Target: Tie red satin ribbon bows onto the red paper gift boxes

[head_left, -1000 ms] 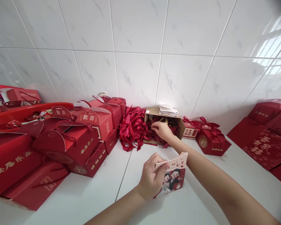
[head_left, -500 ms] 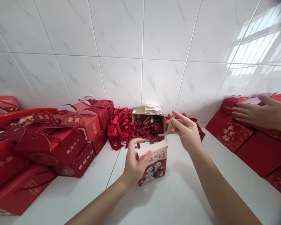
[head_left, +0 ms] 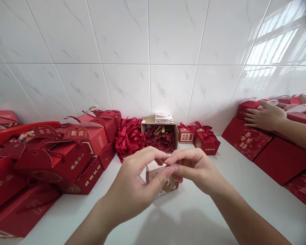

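A small box [head_left: 153, 170] with a pale top and a printed front stands upright on the white counter, mostly covered by my hands. Over its top my left hand [head_left: 135, 183] and my right hand [head_left: 197, 170] meet at the fingertips. Both are closed in a pinch, thumb against fingers. A gold ribbon [head_left: 172, 183] hangs below the fingertips across the box's front; its upper end is hidden in the pinch.
Behind the box, an open carton [head_left: 176, 137] holds dark red pieces, with papers [head_left: 164, 118] on top. Red ribbons [head_left: 130, 137] lie beside it. Red gift boxes [head_left: 63, 166] crowd the left. Two bowed boxes [head_left: 206, 141] stand right. Another person's hands [head_left: 267, 116] touch red boxes farther right.
My right hand has brought the gold ribbon down and left to the box. My left hand has left the box's side and joined it. The other person's second hand has appeared.
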Demonstrator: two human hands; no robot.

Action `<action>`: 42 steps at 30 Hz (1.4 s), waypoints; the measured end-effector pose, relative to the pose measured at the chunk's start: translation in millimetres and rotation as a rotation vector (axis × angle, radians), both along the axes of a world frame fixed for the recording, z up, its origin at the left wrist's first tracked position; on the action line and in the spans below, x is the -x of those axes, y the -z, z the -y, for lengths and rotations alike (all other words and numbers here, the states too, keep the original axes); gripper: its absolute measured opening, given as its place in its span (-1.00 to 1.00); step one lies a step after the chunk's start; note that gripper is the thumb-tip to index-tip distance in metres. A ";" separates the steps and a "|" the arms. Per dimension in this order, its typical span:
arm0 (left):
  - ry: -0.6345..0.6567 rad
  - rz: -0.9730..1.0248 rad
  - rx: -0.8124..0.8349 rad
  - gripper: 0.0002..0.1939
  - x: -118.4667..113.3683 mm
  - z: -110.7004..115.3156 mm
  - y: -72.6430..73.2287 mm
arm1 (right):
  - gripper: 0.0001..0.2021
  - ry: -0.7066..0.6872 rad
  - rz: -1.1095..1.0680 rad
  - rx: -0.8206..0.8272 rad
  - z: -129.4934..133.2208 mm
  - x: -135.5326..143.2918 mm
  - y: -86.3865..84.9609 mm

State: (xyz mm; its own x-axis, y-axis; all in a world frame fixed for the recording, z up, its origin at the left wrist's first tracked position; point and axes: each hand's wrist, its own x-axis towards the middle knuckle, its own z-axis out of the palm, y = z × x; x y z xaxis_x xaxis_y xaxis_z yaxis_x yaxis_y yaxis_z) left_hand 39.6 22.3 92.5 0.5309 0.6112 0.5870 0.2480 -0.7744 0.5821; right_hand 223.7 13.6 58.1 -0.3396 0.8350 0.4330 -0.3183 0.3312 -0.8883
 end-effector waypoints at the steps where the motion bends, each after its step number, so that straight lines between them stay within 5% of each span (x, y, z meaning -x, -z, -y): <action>1: 0.040 0.012 0.039 -0.89 1.9 0.2 0.3 | -0.90 -0.025 0.003 -0.005 2.3 0.4 -0.1; 7: 0.215 0.029 0.200 -0.89 11.9 -2.0 -7.8 | -0.80 -0.165 -0.010 -0.045 8.0 -2.0 -1.8; 14: 0.198 0.007 0.333 -0.96 15.4 -3.7 -9.6 | -0.82 -0.181 0.053 -0.065 11.4 0.2 -4.6; 25: 0.403 0.027 0.575 -0.93 3.3 -7.1 0.3 | -0.94 -0.500 -0.016 0.184 7.1 1.1 3.7; 31: 0.253 -0.084 0.474 -0.88 7.4 -19.5 1.2 | -0.93 -0.378 0.076 0.167 1.5 -14.2 1.0; 37: -0.292 -0.087 0.061 -0.60 3.6 -36.4 24.4 | -0.96 -0.291 0.096 0.173 4.4 -18.4 -2.1; 39: -0.326 -0.142 0.027 -0.54 -0.6 -37.4 31.3 | -0.95 -0.235 0.080 0.167 3.5 -15.5 -0.2; 42: -0.188 -0.244 0.079 -0.82 -5.7 -36.8 37.0 | -0.93 -0.176 0.067 0.169 0.7 -11.1 2.7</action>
